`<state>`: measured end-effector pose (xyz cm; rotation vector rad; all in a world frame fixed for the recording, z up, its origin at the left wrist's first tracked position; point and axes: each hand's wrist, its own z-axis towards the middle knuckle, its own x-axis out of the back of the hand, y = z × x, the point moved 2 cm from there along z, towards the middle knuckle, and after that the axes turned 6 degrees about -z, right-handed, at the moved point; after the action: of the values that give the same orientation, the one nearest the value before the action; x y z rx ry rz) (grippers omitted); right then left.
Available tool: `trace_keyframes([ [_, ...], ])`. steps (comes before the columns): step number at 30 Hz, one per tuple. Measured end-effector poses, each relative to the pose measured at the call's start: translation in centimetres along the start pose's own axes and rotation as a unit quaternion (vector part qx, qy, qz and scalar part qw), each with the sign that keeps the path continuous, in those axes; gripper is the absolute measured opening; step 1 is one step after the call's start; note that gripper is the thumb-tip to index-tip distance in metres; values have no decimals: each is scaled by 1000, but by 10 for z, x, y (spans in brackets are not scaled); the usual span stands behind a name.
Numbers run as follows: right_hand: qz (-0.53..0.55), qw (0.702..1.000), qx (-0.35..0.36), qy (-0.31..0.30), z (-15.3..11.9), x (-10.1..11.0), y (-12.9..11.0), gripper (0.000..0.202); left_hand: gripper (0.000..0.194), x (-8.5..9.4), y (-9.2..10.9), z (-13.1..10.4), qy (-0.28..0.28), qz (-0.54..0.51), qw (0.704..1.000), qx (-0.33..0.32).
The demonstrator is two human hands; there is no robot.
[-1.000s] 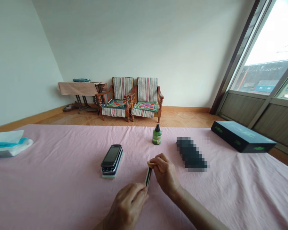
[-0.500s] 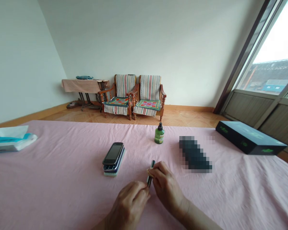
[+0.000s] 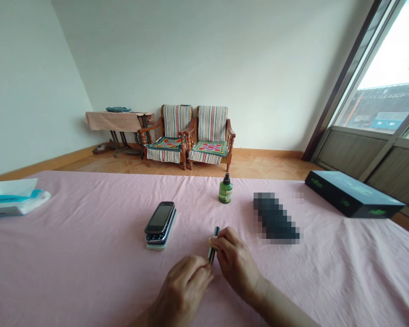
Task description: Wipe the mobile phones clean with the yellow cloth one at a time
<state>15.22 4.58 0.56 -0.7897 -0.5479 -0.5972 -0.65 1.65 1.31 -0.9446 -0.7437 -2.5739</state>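
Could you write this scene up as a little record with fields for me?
Left hand: grips the near end of a slim dark object
Right hand: pinches a small pale piece against the slim dark object
Left side: stacked phones, blue-and-white packet
Beyond hands: green bottle, black top
Right side: pixelated dark item, black box
Surface: pink cloth
Background: two wooden chairs

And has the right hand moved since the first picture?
Yes. Judged against the green spray bottle, the right hand has drawn back, away from it, toward the picture's bottom edge; the gap is wider now.
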Motion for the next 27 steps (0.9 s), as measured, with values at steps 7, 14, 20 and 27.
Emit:
trace_keyframes([
  [7,7,999,-33,35,15,0,14,27,22,0,-1,-1,10,-9,1000,5],
  [14,60,998,-16,-15,-22,1,-22,28,24,-1,-1,-1,2,-46,999,18],
  [20,55,997,-43,32,0,1,0,29,19,-4,-3,-5,1,-53,997,49],
  [27,67,998,-17,-12,-24,3,-28,28,21,-1,-1,-2,10,-55,995,77],
])
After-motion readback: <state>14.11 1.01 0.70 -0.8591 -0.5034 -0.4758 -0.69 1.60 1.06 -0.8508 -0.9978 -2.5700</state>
